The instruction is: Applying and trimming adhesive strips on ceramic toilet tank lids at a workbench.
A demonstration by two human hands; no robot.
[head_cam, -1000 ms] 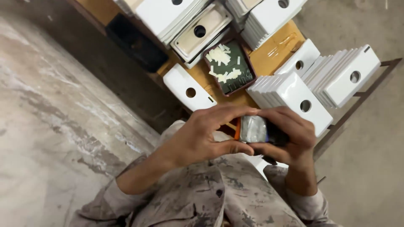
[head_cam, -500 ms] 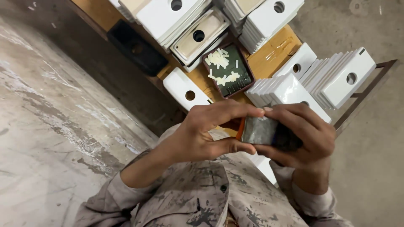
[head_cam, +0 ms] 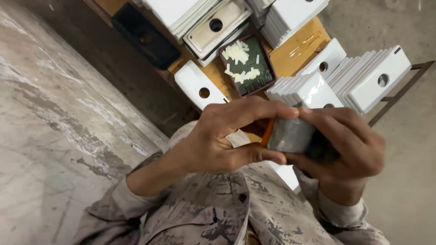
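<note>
A small grey block with an orange edge sits between both hands, up close over the person's lap. The left hand pinches it with thumb and fingers, and the right hand wraps tight around its other side. Just behind, on a wooden bench, stand rows of white plates with holes and a dark tray of white bits.
</note>
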